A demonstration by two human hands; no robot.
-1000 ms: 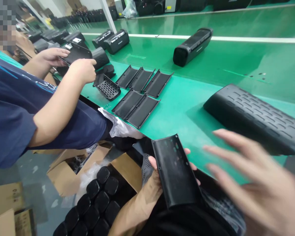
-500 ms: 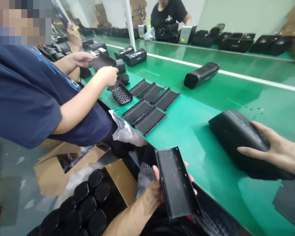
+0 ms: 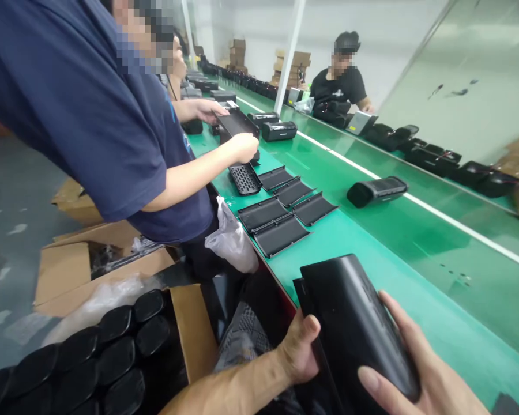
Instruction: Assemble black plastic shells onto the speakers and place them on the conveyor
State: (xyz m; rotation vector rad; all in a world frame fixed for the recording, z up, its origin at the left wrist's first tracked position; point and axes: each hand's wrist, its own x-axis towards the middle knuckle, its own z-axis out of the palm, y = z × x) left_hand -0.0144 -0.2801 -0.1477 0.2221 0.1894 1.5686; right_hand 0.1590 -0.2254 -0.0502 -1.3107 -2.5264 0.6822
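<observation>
My right hand (image 3: 424,369) is closed around a black speaker housing (image 3: 350,311), thumb on its near face and fingers along its far side. The housing is tilted over the table's near edge. Against its left side lies a thin black curved panel (image 3: 301,294), gripped by my left hand (image 3: 300,349). Most of that panel is hidden behind the housing; I cannot tell whether the two are joined. Farther along the green table, several similar black panels (image 3: 281,233) lie with their hollow sides up.
A co-worker in a dark blue shirt (image 3: 108,104) holds another black panel (image 3: 237,124) at left. A black perforated grille (image 3: 245,178) lies near them. One finished-looking speaker (image 3: 377,191) rests on the green table (image 3: 415,276). An open carton (image 3: 192,328) with black rounded parts stands lower left.
My right hand has brought the housing left and off the table to the panel in my left hand. The panel has turned and is now mostly covered. My view has shifted.
</observation>
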